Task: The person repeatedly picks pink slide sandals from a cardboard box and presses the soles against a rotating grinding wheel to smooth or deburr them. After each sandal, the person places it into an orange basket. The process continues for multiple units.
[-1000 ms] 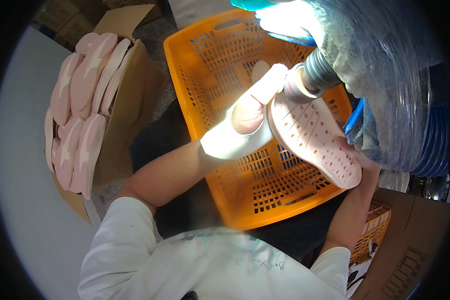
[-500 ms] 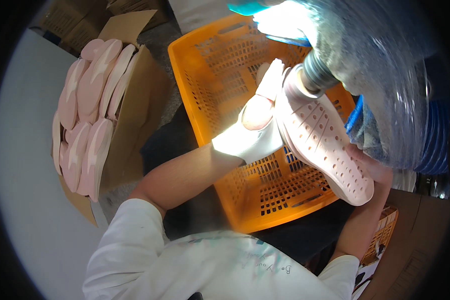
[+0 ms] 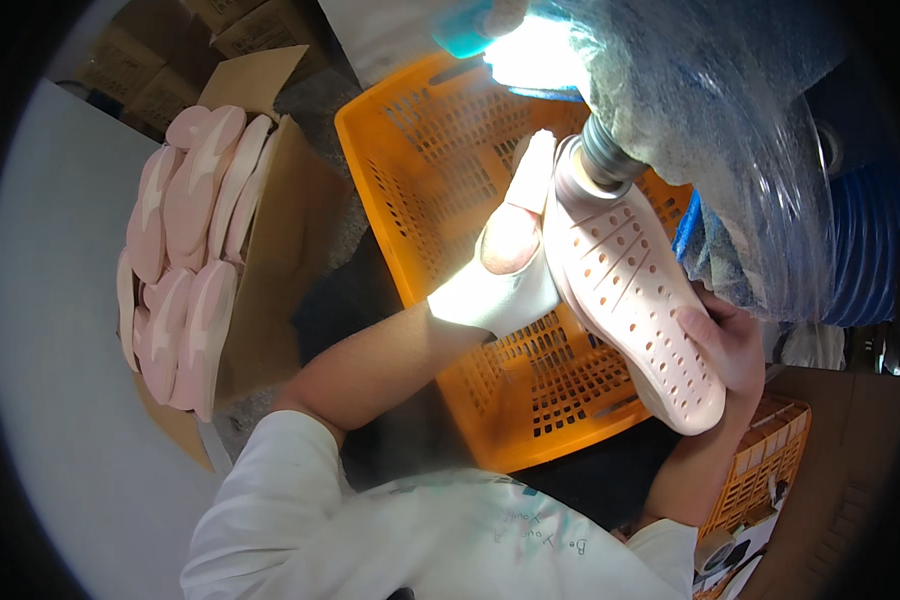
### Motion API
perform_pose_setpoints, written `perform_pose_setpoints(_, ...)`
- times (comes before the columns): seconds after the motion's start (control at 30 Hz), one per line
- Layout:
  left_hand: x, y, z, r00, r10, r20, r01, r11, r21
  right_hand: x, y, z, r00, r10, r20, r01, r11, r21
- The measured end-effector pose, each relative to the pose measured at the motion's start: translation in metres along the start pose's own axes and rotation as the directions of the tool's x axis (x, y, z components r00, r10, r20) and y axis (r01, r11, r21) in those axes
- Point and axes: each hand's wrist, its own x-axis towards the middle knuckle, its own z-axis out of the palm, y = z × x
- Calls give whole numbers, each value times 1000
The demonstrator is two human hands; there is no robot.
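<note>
A pale pink shoe sole (image 3: pixel 635 285), dotted with holes and crossed by slanting grooves, is tilted between my hands. Its far end meets a ribbed grey cylindrical machine head (image 3: pixel 608 158), though the exact contact is hard to see. My left hand (image 3: pixel 510 248), in a white glove with part of the thumb bare and the thumb tip wrapped in white, grips the sole's left edge near that end; its other fingers are mostly hidden. Bare, my right hand (image 3: pixel 732 345) clasps the right edge toward the near end, thumb on the holed face.
Below the sole stands an orange plastic crate (image 3: pixel 382 230). Clear plastic sheeting (image 3: pixel 730 120) drapes over the machine, beside a blue ribbed hose (image 3: pixel 863 250) and a bright lamp (image 3: pixel 540 55). At left, a cardboard box (image 3: pixel 285 250) holds several pink soles (image 3: pixel 195 210). Another orange basket (image 3: pixel 775 450) sits at right.
The sole's near end has swung slightly left and toward me, while its far end stays by the machine head. My right thumb now shows on the holed face. The view has shifted a little.
</note>
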Motion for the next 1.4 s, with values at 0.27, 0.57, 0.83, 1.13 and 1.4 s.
perform_pose_setpoints(0.27,-3,-2,2,986,54,-156,-61,997,-41,-11,11,38,985,-169,28,155,950,272)
perform_pose_setpoints(0.57,-5,-5,8,962,273,25,-272,940,204,19,13,71,987,-116,-108,146,933,329)
perform_pose_setpoints(0.83,-17,-4,-2,889,90,-449,-131,989,-61,82,59,82,888,-455,-64,452,841,298)
perform_pose_setpoints(1.13,-4,7,-17,914,209,-347,-202,978,58,172,88,68,642,-754,136,755,653,59)
perform_pose_setpoints(1.4,10,19,-1,973,68,-218,-117,969,-219,163,69,78,738,-674,-4,521,567,638)
